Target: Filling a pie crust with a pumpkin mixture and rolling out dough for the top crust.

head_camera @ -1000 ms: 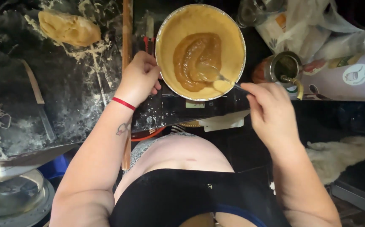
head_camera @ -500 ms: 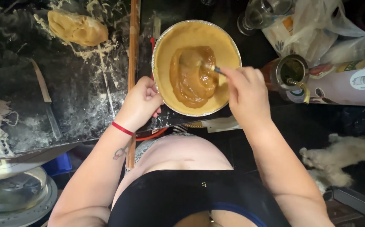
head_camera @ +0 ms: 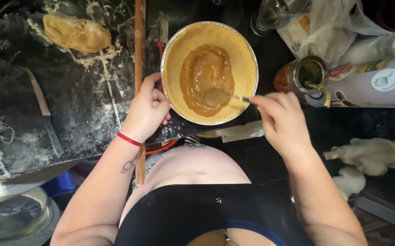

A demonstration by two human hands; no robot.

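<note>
Right hand grip pinched on spoon in brown filling, left hand grip clasping pie tin rim, frame centre.

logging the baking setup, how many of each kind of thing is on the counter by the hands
pie tin lined with dough: 1
spoon: 1
lump of dough: 1
open can: 1
knife: 1
total: 5
</note>
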